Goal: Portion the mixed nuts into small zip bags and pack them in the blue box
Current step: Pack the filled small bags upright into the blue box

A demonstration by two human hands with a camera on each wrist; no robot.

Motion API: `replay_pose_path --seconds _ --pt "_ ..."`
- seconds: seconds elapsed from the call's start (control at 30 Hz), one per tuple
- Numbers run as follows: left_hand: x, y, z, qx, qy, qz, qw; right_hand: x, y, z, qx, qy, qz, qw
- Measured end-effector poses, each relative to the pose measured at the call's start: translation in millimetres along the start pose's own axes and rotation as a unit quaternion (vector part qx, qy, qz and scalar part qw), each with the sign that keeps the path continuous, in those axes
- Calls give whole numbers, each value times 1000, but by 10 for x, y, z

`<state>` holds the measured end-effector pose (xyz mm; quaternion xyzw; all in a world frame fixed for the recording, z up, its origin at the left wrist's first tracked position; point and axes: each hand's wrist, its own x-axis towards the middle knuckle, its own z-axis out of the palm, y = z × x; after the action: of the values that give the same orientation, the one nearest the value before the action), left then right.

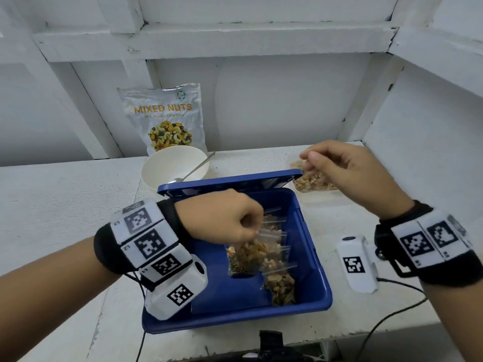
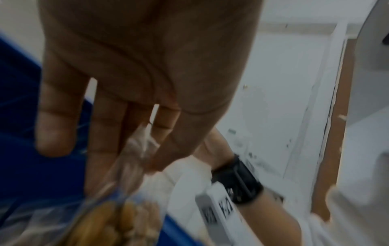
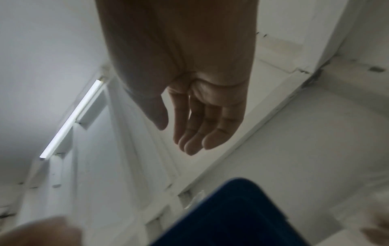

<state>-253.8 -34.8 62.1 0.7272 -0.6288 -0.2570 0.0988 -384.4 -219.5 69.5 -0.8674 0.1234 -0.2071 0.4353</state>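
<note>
The blue box stands open in front of me with its lid tipped up at the back. Several filled zip bags of nuts lie inside, one of them near the right front. My left hand hovers over the box and pinches the top of a nut bag that hangs down into it. In the left wrist view the thumb and fingers pinch the clear bag. My right hand hangs loosely curled and holds nothing, above more filled bags on the table. Its fingers look relaxed.
A mixed nuts pouch leans on the back wall. In front of it stands a white bowl with a spoon. White shelf walls close in at the back and right. A black cable trails over the table's front right.
</note>
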Motion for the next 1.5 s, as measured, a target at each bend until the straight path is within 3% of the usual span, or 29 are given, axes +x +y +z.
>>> replay_pose_path --seconds 0.13,0.23,0.37,0.7,0.9,1.27,1.5 --pt "161 -31 140 89 -123 -45 987 211 508 -116 -77 38 65 994" --pt "246 -70 214 115 -175 -54 976 350 873 -140 -123 68 114 983" --pt "320 -101 258 123 -195 -53 972 482 1204 -98 -153 80 166 971" --pt "481 -294 441 198 -251 -84 944 797 1497 184 -222 -29 232 947" --pt "498 -318 448 184 -250 -89 946 843 1593 254 -231 44 249 940" --pt "472 -359 394 109 -247 -88 959 678 1120 67 -145 117 134 973" --pt "334 -300 87 59 -78 -71 993 518 331 -147 -78 156 2 985"
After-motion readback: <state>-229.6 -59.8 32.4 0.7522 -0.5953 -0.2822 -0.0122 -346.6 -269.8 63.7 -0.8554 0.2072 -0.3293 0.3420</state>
